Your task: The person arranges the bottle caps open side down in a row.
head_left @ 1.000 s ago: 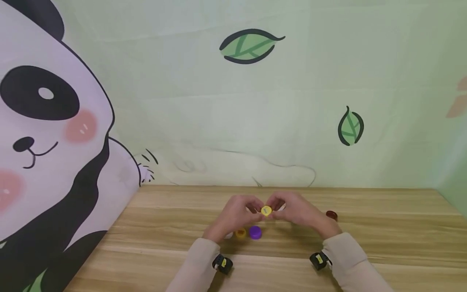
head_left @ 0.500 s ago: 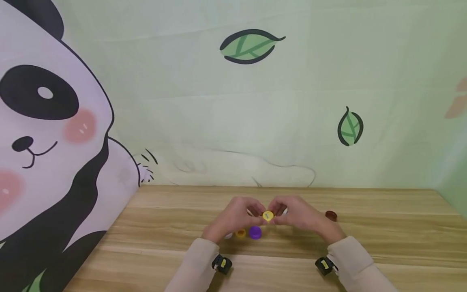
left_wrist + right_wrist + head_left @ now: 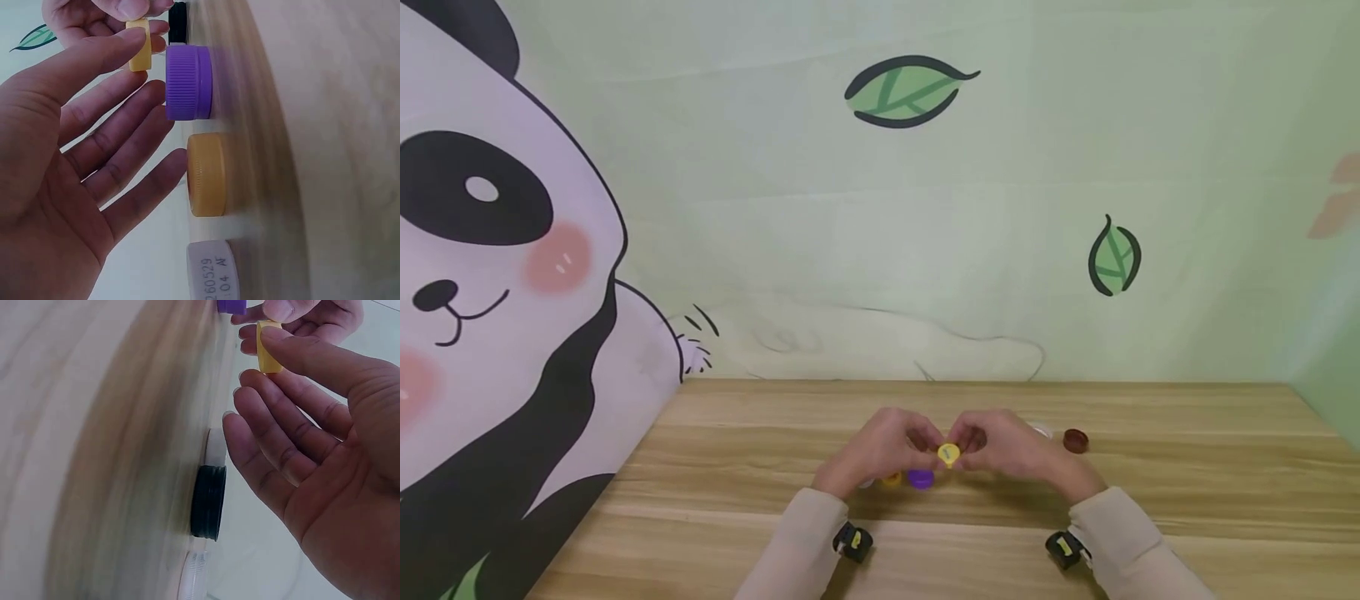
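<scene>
Both hands meet over the table and pinch one yellow bottle cap (image 3: 948, 454) between them, its printed top facing up. My left hand (image 3: 887, 446) grips its left side with thumb and index finger, while the right hand (image 3: 1007, 446) pinches the right side. In the left wrist view, the left hand's (image 3: 81, 150) other fingers spread out beside a ribbed purple cap (image 3: 187, 83) and an orange cap (image 3: 207, 175). The right wrist view has the yellow cap (image 3: 269, 349) above the table, thumbs of both hands on it.
Left of the purple cap lie the orange cap and a white cap (image 3: 212, 270) with printed digits. A dark red-brown cap (image 3: 1076, 441) and a white cap (image 3: 1041, 431) lie at the right. A panda-print backdrop (image 3: 805, 208) stands behind the wooden table (image 3: 737, 533).
Both hands have come slightly down toward the body with the yellow cap, which now overlaps nearer the purple cap. The white cap at the right has come into clearer view.
</scene>
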`<action>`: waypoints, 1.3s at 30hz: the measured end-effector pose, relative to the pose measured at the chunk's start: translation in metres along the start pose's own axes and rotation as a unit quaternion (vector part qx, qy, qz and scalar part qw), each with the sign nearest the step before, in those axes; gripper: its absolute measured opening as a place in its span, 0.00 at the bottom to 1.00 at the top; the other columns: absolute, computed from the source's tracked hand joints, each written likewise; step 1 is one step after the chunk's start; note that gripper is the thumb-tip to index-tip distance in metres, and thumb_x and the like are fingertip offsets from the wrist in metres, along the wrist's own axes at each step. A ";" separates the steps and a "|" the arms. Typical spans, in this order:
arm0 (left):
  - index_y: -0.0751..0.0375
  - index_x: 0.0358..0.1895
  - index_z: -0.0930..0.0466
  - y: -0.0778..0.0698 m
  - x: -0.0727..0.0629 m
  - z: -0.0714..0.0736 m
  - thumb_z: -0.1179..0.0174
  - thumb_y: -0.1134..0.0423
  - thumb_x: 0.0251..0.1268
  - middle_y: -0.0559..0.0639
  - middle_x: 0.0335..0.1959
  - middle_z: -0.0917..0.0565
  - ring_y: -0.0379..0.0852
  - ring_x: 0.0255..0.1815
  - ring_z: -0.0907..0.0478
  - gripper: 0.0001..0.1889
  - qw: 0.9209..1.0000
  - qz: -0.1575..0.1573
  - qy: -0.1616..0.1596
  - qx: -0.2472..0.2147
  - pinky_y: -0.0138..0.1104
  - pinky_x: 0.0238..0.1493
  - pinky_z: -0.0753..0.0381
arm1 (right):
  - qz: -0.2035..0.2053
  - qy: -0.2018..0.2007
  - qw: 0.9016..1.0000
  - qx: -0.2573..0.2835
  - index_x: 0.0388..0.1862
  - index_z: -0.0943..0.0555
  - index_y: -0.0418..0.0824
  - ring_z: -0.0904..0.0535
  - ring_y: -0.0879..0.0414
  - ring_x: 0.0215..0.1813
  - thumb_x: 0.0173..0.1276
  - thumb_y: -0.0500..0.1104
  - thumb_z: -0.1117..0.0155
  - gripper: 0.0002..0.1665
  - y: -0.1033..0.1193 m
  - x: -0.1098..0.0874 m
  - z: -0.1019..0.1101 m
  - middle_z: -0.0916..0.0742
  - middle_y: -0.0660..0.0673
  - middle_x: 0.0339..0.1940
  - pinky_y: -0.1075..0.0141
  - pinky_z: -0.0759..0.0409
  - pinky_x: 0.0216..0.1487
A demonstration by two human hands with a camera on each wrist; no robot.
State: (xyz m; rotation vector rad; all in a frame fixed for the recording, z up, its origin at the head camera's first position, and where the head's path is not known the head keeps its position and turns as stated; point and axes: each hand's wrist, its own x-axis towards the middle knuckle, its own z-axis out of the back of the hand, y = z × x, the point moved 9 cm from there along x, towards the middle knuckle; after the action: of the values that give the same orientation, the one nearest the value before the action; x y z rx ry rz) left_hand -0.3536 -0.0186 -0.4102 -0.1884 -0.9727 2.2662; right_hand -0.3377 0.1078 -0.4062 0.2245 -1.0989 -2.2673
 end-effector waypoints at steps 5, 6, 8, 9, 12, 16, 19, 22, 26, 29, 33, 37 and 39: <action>0.55 0.40 0.08 0.001 -0.002 -0.003 0.19 0.64 0.57 0.40 0.36 0.09 0.37 0.40 0.16 0.09 1.000 0.013 0.011 0.012 0.34 0.48 0.18 | 0.009 0.004 1.000 0.001 0.43 0.15 0.38 0.17 0.58 0.40 0.65 0.33 0.22 0.10 -0.001 0.001 -0.007 0.12 0.51 0.36 0.66 0.16 0.44; 0.54 0.40 0.07 0.001 -0.002 -0.003 0.19 0.64 0.57 0.40 0.36 0.09 0.37 0.40 0.15 0.09 1.000 0.013 0.014 0.018 0.33 0.48 0.18 | 0.010 0.005 1.000 -0.002 0.43 0.15 0.39 0.17 0.58 0.39 0.65 0.33 0.22 0.11 -0.001 0.001 -0.008 0.12 0.51 0.36 0.66 0.16 0.44; 0.55 0.40 0.07 0.000 -0.003 -0.004 0.19 0.64 0.57 0.40 0.36 0.09 0.38 0.40 0.15 0.09 0.999 0.012 0.017 0.028 0.33 0.49 0.18 | 0.012 0.007 1.000 -0.009 0.43 0.15 0.39 0.17 0.59 0.39 0.65 0.33 0.22 0.11 -0.002 0.001 -0.009 0.12 0.52 0.35 0.66 0.16 0.43; 0.55 0.40 0.07 0.000 -0.003 -0.004 0.19 0.64 0.58 0.41 0.36 0.09 0.38 0.40 0.15 0.09 0.999 0.010 0.018 0.034 0.32 0.49 0.19 | 0.009 0.008 1.000 -0.012 0.43 0.15 0.39 0.17 0.59 0.39 0.64 0.33 0.22 0.11 -0.002 0.001 -0.010 0.12 0.53 0.35 0.66 0.16 0.43; 0.55 0.40 0.07 0.000 -0.002 -0.005 0.19 0.63 0.58 0.42 0.37 0.09 0.37 0.39 0.15 0.09 0.999 0.008 0.024 0.041 0.32 0.49 0.19 | 0.005 0.011 1.000 -0.012 0.43 0.15 0.39 0.18 0.59 0.39 0.64 0.32 0.21 0.12 -0.003 0.001 -0.011 0.13 0.53 0.35 0.67 0.16 0.43; 0.55 0.40 0.08 0.001 -0.001 -0.007 0.19 0.63 0.58 0.41 0.36 0.09 0.34 0.37 0.15 0.09 0.999 0.009 0.029 0.042 0.31 0.49 0.19 | 0.007 0.015 1.000 -0.015 0.42 0.15 0.39 0.18 0.60 0.38 0.64 0.33 0.21 0.12 -0.002 0.000 -0.011 0.13 0.54 0.35 0.67 0.17 0.43; 0.54 0.40 0.08 0.001 -0.001 -0.008 0.19 0.63 0.58 0.40 0.36 0.09 0.33 0.38 0.16 0.09 0.998 0.006 0.030 0.049 0.31 0.49 0.20 | 0.010 0.015 1.000 -0.019 0.42 0.15 0.39 0.19 0.61 0.38 0.64 0.33 0.21 0.12 -0.001 0.000 -0.011 0.13 0.54 0.34 0.67 0.17 0.42; 0.54 0.40 0.08 0.001 0.000 -0.008 0.19 0.62 0.57 0.39 0.36 0.09 0.33 0.39 0.15 0.10 0.998 0.005 0.030 0.058 0.31 0.50 0.20 | 0.009 0.016 1.000 -0.018 0.42 0.15 0.38 0.19 0.61 0.38 0.64 0.33 0.20 0.12 0.000 -0.001 -0.011 0.14 0.53 0.34 0.67 0.17 0.42; 0.53 0.41 0.08 0.002 0.001 -0.010 0.19 0.60 0.58 0.39 0.37 0.09 0.34 0.40 0.15 0.10 0.997 0.006 0.032 0.068 0.32 0.52 0.20 | 0.008 0.019 1.000 -0.019 0.42 0.16 0.38 0.19 0.61 0.38 0.63 0.33 0.20 0.13 -0.001 -0.001 -0.012 0.14 0.52 0.34 0.67 0.18 0.42; 0.52 0.40 0.08 0.002 0.001 -0.011 0.19 0.60 0.58 0.38 0.37 0.09 0.34 0.41 0.15 0.09 0.996 0.006 0.033 0.078 0.32 0.53 0.21 | 0.010 0.019 1.000 -0.022 0.42 0.16 0.38 0.20 0.62 0.37 0.62 0.32 0.20 0.13 -0.002 -0.002 -0.012 0.14 0.51 0.34 0.68 0.18 0.42; 0.52 0.39 0.08 0.000 0.001 -0.011 0.18 0.59 0.57 0.38 0.37 0.09 0.33 0.41 0.16 0.09 0.995 -0.001 0.030 0.090 0.32 0.52 0.21 | 0.013 0.019 0.999 -0.028 0.41 0.16 0.38 0.20 0.63 0.37 0.60 0.32 0.20 0.13 -0.001 -0.002 -0.012 0.14 0.51 0.33 0.68 0.18 0.42; 0.52 0.39 0.08 0.000 0.001 -0.012 0.18 0.58 0.57 0.38 0.37 0.10 0.32 0.40 0.17 0.10 0.995 -0.003 0.029 0.098 0.31 0.51 0.20 | 0.007 0.022 0.999 -0.036 0.40 0.17 0.39 0.21 0.62 0.37 0.60 0.33 0.19 0.14 0.000 -0.003 -0.013 0.15 0.51 0.33 0.67 0.19 0.41; 0.52 0.39 0.08 -0.001 0.001 -0.011 0.18 0.58 0.56 0.39 0.38 0.10 0.33 0.40 0.17 0.10 0.994 -0.005 0.029 0.102 0.32 0.51 0.20 | 0.001 0.024 0.999 -0.040 0.40 0.17 0.39 0.21 0.62 0.37 0.60 0.33 0.19 0.14 0.000 -0.003 -0.013 0.16 0.51 0.33 0.67 0.19 0.41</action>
State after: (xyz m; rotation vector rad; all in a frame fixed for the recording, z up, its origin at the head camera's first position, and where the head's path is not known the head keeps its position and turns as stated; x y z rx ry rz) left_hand -0.3497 -0.0107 -0.4176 -0.1592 -0.7054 2.3201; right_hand -0.3300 0.1011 -0.4147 0.2446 -0.9817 -2.2871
